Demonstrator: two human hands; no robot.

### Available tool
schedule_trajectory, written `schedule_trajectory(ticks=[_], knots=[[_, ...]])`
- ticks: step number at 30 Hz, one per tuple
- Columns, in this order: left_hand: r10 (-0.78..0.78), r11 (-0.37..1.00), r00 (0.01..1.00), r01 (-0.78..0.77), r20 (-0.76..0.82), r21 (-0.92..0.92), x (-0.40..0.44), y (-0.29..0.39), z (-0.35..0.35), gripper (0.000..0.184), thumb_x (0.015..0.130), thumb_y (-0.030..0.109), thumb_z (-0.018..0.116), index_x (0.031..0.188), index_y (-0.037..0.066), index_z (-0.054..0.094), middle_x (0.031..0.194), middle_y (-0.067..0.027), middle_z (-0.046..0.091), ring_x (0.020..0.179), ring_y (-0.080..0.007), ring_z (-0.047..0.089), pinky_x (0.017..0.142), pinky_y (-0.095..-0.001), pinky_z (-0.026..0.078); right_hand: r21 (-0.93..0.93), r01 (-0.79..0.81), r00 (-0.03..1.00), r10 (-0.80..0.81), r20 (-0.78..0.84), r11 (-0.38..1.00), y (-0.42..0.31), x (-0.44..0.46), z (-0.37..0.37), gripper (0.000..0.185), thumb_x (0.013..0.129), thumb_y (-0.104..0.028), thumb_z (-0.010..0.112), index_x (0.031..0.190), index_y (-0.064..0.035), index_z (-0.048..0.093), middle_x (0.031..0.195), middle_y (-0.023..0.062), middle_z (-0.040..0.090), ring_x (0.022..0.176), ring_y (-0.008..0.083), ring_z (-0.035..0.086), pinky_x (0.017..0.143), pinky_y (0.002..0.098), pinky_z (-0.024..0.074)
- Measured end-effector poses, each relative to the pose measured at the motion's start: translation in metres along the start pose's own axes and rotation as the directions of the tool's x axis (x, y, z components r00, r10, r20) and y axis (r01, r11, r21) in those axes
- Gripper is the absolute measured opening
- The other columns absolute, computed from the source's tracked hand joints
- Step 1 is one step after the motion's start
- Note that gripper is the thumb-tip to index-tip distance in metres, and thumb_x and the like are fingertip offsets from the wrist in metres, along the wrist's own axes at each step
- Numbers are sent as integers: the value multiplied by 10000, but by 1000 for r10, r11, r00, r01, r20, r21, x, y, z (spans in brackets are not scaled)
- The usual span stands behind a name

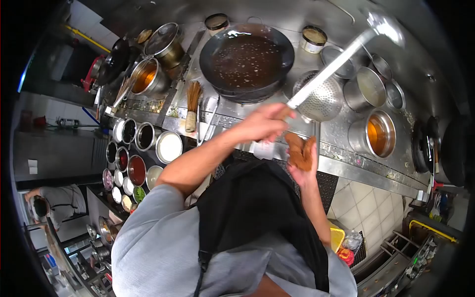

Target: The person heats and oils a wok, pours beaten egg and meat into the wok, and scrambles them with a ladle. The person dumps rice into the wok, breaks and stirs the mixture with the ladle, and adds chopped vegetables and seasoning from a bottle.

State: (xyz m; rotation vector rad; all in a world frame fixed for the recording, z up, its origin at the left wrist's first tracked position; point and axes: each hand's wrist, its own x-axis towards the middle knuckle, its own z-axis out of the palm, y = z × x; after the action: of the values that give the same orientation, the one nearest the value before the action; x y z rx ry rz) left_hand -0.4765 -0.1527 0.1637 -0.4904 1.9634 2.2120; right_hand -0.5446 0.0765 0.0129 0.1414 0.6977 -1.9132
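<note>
My left hand (262, 123) is closed round the brown handle end of a long-handled metal ladle (331, 67). The ladle slants up to the right, its bright bowl end blurred near the steel back wall. Just below and to the right, my right hand (304, 171) is wrapped on a folded brown cloth (300, 152). The two hands are close together, in front of the stove edge. Ahead of them sits a large black wok (247, 62) with dark, bubbly liquid. Behind the ladle handle lies a perforated metal strainer (317, 96).
A bamboo brush (192, 106) lies left of the wok. Several seasoning containers (169, 147) stand at the left. At the right are a pot of amber liquid (378, 133) and another metal pot (365, 88). Another person (57, 203) is at far left.
</note>
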Motion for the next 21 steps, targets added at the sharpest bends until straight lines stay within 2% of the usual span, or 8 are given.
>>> schedule_trajectory(ticks=[3,5,7,9,10,15,18,21], knots=[[1,985,951,51,-309,162,-71,3,-110,304,917,193,649,1193,72,616,809,17,573,652,-56,501,553,-240,449,14,-138,987,136,85,990,44,78,42,771,894,-757,456,1324,-125,546,1000,95,671,719,169,640,481,283,493],[179,942,818,18,-546,336,-113,-26,-182,284,918,189,646,1171,59,641,847,-1,590,719,-90,521,643,-256,451,-33,-185,980,187,75,982,72,128,68,788,882,-772,458,1314,-120,555,988,90,667,697,161,627,477,278,489],[209,931,701,71,-682,359,-154,-32,-228,267,907,159,628,1142,37,661,865,-16,606,749,-112,527,692,-268,441,-145,-200,977,208,48,969,94,172,91,764,883,-780,447,1263,-132,586,985,76,668,725,163,633,494,294,488],[161,913,643,192,-749,360,-184,-46,-272,271,891,126,608,1136,26,663,868,-24,611,767,-111,537,700,-275,449,-178,-267,961,246,-128,947,107,208,111,741,891,-778,435,1226,-136,596,989,74,668,776,182,645,532,323,505],[220,906,627,152,-748,394,-193,-54,-289,270,882,114,603,1129,29,666,777,-9,575,681,-95,513,629,-270,430,-239,-248,963,212,-167,939,111,224,119,732,892,-777,435,1210,-138,600,999,72,670,811,191,652,551,333,512],[112,964,579,135,-808,230,-207,-73,-342,256,884,117,598,1115,31,669,635,30,484,508,-56,412,483,-260,332,-375,-255,924,110,-365,891,127,268,145,671,894,-741,493,1193,-148,587,1084,73,671,983,261,668,684,415,554],[123,968,610,99,-782,229,-189,-63,-361,260,884,122,602,1117,32,671,630,29,492,499,-54,412,478,-259,336,-189,-207,862,88,-499,960,122,266,181,609,882,-678,587,1225,-175,567,1171,73,641,1096,295,626,811,498,540],[154,957,656,88,-739,278,-157,-37,-373,290,873,137,611,1132,17,663,660,9,509,550,-65,455,518,-262,377,-145,-248,865,152,-478,958,126,282,166,601,878,-601,653,1258,-152,529,1185,101,642,1075,339,642,823,526,546]])
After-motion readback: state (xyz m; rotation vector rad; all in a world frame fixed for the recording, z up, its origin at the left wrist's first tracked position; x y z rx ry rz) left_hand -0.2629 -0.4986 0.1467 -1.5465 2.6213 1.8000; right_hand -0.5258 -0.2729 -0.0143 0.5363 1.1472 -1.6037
